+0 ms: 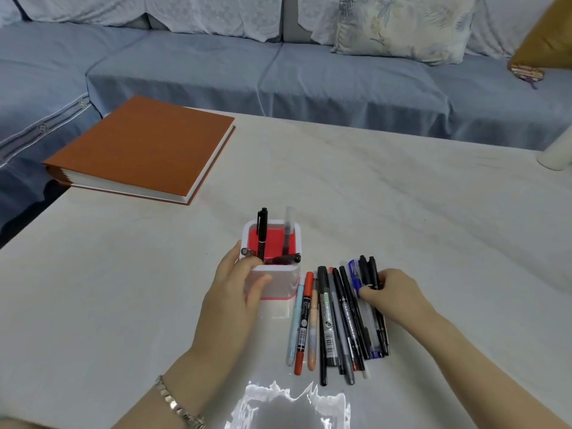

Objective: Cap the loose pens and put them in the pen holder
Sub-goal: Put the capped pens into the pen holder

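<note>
Your left hand (238, 283) wrapped the pen holder (272, 258); your right hand (391, 297) pinched a black pen (373, 272) at the pile's three o'clock edge — best lifted clear, cap checked first.

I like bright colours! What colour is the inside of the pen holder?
Red inside the pen holder, with a white rim; the head view shows it.

Left hand (238, 280) curled in a sideways grip, right hand (390, 297) fingers pinching
</note>
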The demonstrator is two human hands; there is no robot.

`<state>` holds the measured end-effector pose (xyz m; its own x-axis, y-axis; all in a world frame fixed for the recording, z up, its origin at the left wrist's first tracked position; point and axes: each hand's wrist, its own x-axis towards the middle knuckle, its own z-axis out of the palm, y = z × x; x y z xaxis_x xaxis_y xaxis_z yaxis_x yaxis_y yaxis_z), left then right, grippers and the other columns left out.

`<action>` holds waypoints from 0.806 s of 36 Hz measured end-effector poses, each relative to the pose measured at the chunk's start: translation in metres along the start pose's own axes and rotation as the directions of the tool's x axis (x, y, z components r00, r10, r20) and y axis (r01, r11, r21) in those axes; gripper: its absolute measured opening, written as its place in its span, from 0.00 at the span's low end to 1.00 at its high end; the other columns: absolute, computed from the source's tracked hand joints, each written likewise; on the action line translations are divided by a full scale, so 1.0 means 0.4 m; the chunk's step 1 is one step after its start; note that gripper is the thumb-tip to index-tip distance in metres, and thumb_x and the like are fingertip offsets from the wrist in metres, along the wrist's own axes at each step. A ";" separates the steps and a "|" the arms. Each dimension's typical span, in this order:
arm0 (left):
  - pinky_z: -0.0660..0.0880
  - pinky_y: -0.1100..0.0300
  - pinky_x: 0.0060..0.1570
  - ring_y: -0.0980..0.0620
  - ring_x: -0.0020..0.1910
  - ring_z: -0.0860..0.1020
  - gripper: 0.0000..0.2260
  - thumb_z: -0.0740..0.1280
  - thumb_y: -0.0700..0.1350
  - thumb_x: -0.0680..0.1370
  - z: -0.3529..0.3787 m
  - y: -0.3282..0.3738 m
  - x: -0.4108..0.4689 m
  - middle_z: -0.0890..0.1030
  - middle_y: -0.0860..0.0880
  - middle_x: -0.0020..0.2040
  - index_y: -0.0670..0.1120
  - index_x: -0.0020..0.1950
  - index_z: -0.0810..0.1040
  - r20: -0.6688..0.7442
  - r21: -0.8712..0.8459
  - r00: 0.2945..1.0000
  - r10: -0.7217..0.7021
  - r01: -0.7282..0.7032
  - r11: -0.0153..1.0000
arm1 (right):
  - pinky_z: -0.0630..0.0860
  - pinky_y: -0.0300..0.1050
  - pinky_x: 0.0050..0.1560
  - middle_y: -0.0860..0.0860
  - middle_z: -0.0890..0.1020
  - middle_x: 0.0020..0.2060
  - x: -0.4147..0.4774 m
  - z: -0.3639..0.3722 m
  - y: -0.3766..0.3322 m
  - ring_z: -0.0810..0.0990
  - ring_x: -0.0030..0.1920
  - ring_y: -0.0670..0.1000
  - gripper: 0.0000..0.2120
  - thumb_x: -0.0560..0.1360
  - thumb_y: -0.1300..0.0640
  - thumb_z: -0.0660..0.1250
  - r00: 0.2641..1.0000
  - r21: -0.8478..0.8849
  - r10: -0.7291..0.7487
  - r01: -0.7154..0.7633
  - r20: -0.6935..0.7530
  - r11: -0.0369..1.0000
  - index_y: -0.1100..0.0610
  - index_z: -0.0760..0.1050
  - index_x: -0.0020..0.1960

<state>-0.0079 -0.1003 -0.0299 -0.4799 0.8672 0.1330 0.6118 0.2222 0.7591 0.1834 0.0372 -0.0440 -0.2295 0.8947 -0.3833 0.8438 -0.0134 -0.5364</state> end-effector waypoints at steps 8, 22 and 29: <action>0.68 0.72 0.53 0.58 0.54 0.72 0.10 0.62 0.43 0.77 0.001 0.009 -0.002 0.69 0.55 0.65 0.59 0.52 0.70 -0.003 -0.034 1.000 -0.007 0.007 0.999 | 0.78 0.52 0.40 0.63 0.79 0.34 -0.070 -0.111 -0.116 0.78 0.32 0.52 0.05 0.71 0.60 0.68 0.921 0.396 -0.273 0.368 -0.277 0.841 0.60 0.74 0.39; 0.63 0.84 0.45 0.62 0.49 0.70 0.08 0.63 0.44 0.76 0.000 0.009 -0.004 0.71 0.53 0.63 0.50 0.55 0.75 -0.012 0.012 1.000 0.005 -0.005 1.000 | 0.70 0.25 0.39 0.45 0.79 0.41 -0.081 0.034 -0.290 0.78 0.44 0.44 0.09 0.70 0.56 0.70 0.834 0.297 -0.495 0.550 -0.242 0.781 0.53 0.75 0.49; 0.64 0.80 0.50 0.60 0.53 0.70 0.12 0.62 0.44 0.77 -0.005 0.019 -0.004 0.68 0.57 0.64 0.63 0.48 0.68 0.004 -0.036 1.000 0.006 -0.006 0.999 | 0.69 0.26 0.41 0.43 0.79 0.43 -0.074 -0.027 -0.176 0.77 0.47 0.42 0.11 0.70 0.52 0.70 0.862 0.229 -0.424 0.488 -0.277 0.842 0.51 0.76 0.51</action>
<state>-0.0038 -0.1010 -0.0231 -0.4740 0.8701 0.1348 0.5915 0.2012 0.7808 0.1361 0.0166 0.0133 -0.4216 0.9006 0.1054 0.4873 0.3231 -0.8113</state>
